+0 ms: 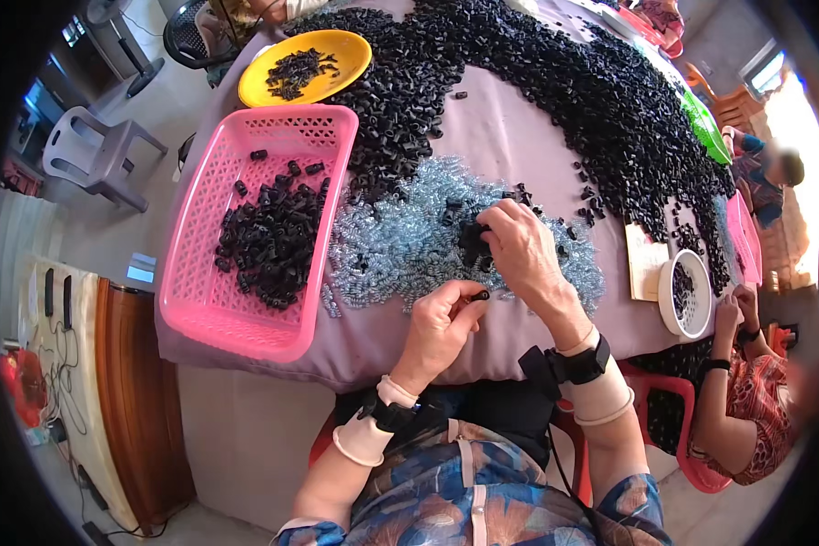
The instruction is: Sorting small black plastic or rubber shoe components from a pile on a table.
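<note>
Small black part (482, 295), pinched in the left hand (435, 329), its grip closed thumb against finger, above the near side of the cloth-covered bench (510, 114). The right hand (520, 244) reaches among dark pieces on the clear springs (382, 237); how tightly its grip is closed, I cannot tell. A pink basket (232, 332) borders the springs on the left; a black heap (596, 105) arcs beyond; a white bowl (667, 305) stands farther right. Mauve cloth shows behind the springs, and before them to the near edge.
</note>
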The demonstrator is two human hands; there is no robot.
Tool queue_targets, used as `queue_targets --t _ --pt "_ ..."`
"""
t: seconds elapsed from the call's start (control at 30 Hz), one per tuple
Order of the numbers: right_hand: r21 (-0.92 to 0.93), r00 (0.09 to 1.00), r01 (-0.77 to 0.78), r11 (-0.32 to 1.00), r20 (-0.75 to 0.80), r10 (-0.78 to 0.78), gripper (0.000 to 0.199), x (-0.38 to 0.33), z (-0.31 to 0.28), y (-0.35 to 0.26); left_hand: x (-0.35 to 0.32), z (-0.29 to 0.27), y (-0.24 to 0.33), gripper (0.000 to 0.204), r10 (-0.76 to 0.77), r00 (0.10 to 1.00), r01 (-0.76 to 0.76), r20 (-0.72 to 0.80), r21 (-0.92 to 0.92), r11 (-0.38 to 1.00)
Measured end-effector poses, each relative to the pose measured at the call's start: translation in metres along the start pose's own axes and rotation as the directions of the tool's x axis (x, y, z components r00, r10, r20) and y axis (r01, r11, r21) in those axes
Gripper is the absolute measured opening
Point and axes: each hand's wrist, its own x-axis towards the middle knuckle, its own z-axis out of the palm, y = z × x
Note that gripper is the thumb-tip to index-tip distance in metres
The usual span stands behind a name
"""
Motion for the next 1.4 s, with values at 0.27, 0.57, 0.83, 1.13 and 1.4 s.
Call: queue_targets --t 0.27,0.57,0.83,1.13,1.4 --pt "-0.011 0.999 0.027 1.0 0.043 -0.027 0.014 -0.001 0.006 -0.004 0.0 -0.006 0.0 0.013 0.022 1.0 -0.022 0.002 0.012 1.0" --pt "0.022 0.995 0.053 0.998 0.083 -0.055 0.015 0.0 0.002 -0.001 0.0 -0.002 0.002 0.016 -0.005 1.0 0.005 0.001 -0.027 1.0" --pt "0.035 0.996 0.083 0.996 0.013 -0.083 0.017 -0.003 0.005 0.004 0.0 -0.001 0.004 0.012 -0.007 1.0 0.007 0.003 0.01 1.0" --pt "0.032 0.994 0.101 0.994 0.023 -0.102 0.017 -0.002 0.002 0.004 0.0 0.001 0.005 0.014 0.009 1.0 -0.009 0.004 0.019 1.0" --pt "0.609 0.97 -0.205 0.766 0.024 0.241 0.011 -0.028 -0.018 -0.01 0.0 -0.005 0.003 0.016 -0.095 0.995 0.094 -0.004 -0.119 0.988"
